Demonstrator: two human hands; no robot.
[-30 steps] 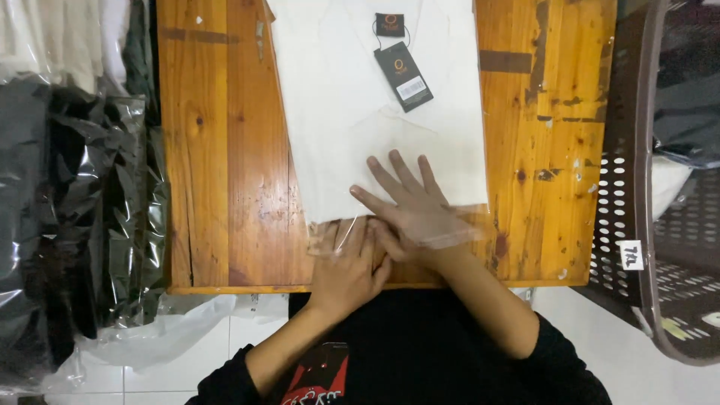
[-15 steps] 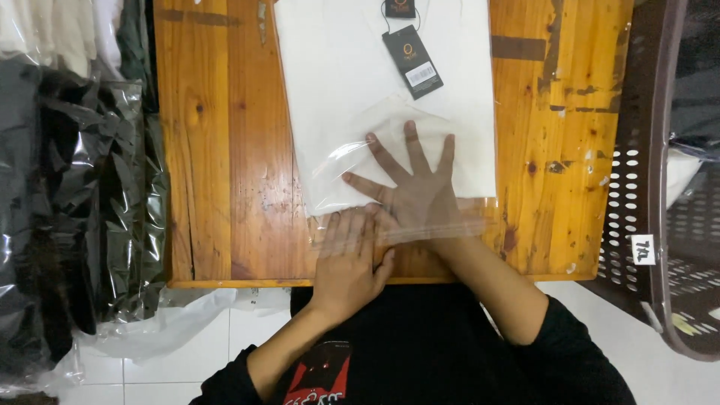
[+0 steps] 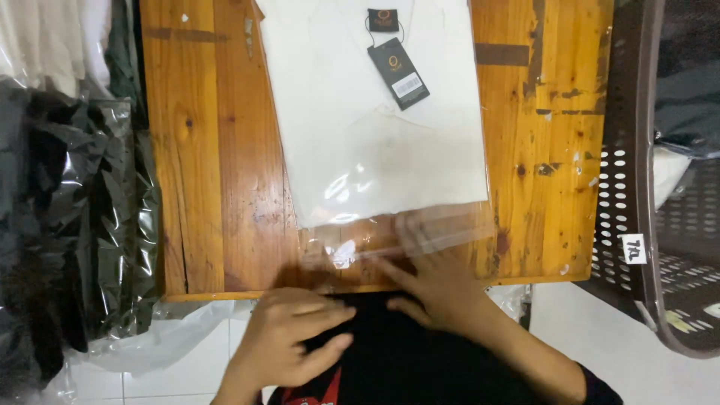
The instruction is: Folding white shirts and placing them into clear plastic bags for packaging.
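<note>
A varnished orange-brown wooden plank worktop (image 3: 210, 165) fills the middle of the head view, with a heap of crinkled dark clear-plastic-wrapped garments (image 3: 67, 225) piled just off its left edge and a brown perforated plastic laundry basket (image 3: 637, 187) standing beside its right edge. On the worktop lies a folded white garment inside a clear plastic bag (image 3: 360, 127), reaching from the far edge down toward the near one, its open transparent flap (image 3: 397, 236) spread flat on the wood just below the garment. A black rectangular hang tag on a string (image 3: 398, 73) rests tilted on the upper part of the white garment, under a small black neck label (image 3: 383, 19). The right hand (image 3: 439, 281) lies at the near edge of the worktop, its fingers (image 3: 412, 229) stretched out flat and released, pressing on the clear flap and gripping nothing. The left hand (image 3: 289, 337) sits off the worktop, just below its near edge, against the person's black shirt (image 3: 405, 360), fingers loosely curled and holding nothing that can be seen
</note>
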